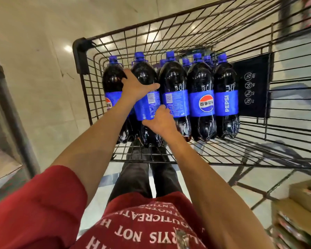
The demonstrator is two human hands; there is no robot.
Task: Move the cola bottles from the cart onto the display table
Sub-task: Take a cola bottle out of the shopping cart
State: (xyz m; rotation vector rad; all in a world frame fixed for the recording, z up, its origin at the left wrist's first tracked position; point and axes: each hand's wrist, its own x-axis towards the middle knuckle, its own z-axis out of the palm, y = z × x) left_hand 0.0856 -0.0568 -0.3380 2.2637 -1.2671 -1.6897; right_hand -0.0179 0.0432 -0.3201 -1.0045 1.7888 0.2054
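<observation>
Several large cola bottles with blue caps and blue labels stand upright in a black wire cart (187,155), in a front row and a back row. Both hands are on the second bottle from the left (145,76). My left hand (136,86) wraps its upper body, thumb toward the leftmost bottle (112,78). My right hand (159,120) grips the same bottle at the lower edge of its label. To the right stand three more front bottles (174,83), (201,90), (226,83). The display table is not in view.
The cart's back wall carries a black panel with white icons (251,87). A grey metal post and shelf edge (13,112) stand at the left. Cardboard boxes of goods (298,212) sit at the lower right. Shiny pale floor lies beyond the cart.
</observation>
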